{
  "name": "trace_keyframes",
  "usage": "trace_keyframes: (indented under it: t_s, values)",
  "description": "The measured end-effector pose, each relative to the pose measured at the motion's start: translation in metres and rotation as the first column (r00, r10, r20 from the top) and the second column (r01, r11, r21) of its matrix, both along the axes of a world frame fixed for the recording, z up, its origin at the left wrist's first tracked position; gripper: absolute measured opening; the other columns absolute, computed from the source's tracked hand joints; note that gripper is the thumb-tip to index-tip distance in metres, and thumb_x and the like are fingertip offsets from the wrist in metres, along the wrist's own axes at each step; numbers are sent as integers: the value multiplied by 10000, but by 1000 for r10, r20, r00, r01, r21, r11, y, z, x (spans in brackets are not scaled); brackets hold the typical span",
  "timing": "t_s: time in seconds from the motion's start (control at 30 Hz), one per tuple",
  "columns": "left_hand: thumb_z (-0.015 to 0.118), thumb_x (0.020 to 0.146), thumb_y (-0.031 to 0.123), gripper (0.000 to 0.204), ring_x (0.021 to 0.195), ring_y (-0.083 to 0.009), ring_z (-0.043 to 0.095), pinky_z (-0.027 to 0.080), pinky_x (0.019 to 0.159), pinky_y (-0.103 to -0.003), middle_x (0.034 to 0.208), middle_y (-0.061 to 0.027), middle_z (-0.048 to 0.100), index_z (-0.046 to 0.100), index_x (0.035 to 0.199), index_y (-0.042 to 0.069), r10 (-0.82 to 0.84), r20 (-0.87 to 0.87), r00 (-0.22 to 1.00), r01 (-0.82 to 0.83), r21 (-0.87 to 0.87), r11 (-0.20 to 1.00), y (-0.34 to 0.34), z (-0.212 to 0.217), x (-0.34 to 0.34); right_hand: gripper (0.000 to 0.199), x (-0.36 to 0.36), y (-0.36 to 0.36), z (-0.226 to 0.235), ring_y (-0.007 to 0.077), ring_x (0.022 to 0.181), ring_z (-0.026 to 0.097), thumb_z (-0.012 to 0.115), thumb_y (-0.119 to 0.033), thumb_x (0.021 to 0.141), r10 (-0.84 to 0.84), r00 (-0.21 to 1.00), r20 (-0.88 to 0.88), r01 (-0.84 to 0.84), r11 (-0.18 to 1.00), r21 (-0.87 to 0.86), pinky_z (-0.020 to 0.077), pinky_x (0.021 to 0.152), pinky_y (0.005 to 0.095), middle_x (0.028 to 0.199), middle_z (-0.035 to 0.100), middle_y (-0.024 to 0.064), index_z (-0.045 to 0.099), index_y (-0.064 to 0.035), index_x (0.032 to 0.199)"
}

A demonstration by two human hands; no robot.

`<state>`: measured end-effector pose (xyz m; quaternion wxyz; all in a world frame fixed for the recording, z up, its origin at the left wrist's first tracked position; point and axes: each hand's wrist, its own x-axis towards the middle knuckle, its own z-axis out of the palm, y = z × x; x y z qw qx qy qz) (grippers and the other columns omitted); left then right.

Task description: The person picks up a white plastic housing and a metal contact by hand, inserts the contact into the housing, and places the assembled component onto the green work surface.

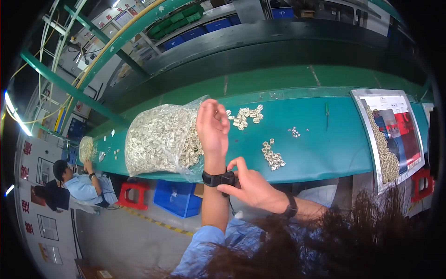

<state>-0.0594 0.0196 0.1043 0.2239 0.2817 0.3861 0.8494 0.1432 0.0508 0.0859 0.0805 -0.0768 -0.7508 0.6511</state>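
at the far left a co-worker (79, 183) in a blue shirt sat at the green desk (320, 144), one hand up near a small bag (86, 149) of pale parts on the desk edge. nearer the middle a big clear bag (160, 139), stuffed with small silvery parts, lay on its side on the desk with its mouth turned to the right. the left hand (212, 128) was raised upright just at that mouth, fingers loosely curled, its grip holding nothing that could be seen; whether it touched the plastic could not be told. a black band (218, 178) sat round the left wrist. the right hand (248, 183) reached across below the desk edge, thumb and forefinger pinched on that band, so its grip was closed on it; another dark band circled the right wrist. on the desk just right of the left hand lay a loose heap (246, 117) of the same parts, a second heap (272, 156) lower down near the front edge, and a few strays (294, 132) further right. at the far right a flat tray (395, 135) rested on the desk with a long row (383, 146) of parts along its left side. dark hair filled the lower right of the view.
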Motion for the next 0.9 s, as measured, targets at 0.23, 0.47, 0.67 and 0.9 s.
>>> trace_keyframes:
  t_s: [0.23,0.47,0.67,0.9]
  values:
    - [854,952,101,242,926,-195,751,602,714,-354,1080,-46,739,787,1184,112,-429,-823,373,-488,-567,664,-17,-31,-47,216,23,175,20,230,843,809,833,-227,1013,-153,986,60,118,914,389,613,747,375,916,823,106,800,-33,1102]
    - [894,879,142,284,1031,-277,760,635,836,-410,1101,-34,747,808,1150,134,-542,-815,203,-529,-557,640,7,-59,-71,147,-14,248,-26,225,749,743,877,-153,924,-99,965,244,-80,772,631,558,699,377,814,761,79,806,-63,1017]
    - [885,901,169,225,1047,-268,744,636,835,-413,1097,-5,734,790,1104,140,-584,-791,180,-472,-591,655,15,-47,-63,145,-31,252,-37,206,694,684,891,-102,900,-133,906,403,-166,762,626,520,666,353,780,722,53,796,-66,1003]
    - [888,914,177,213,1011,-263,744,627,822,-408,1083,-7,739,784,1095,135,-627,-719,302,-220,-692,688,36,-52,-40,267,-29,262,-51,159,648,602,964,-85,829,-75,927,368,-18,970,243,445,614,350,736,647,35,730,-47,952]
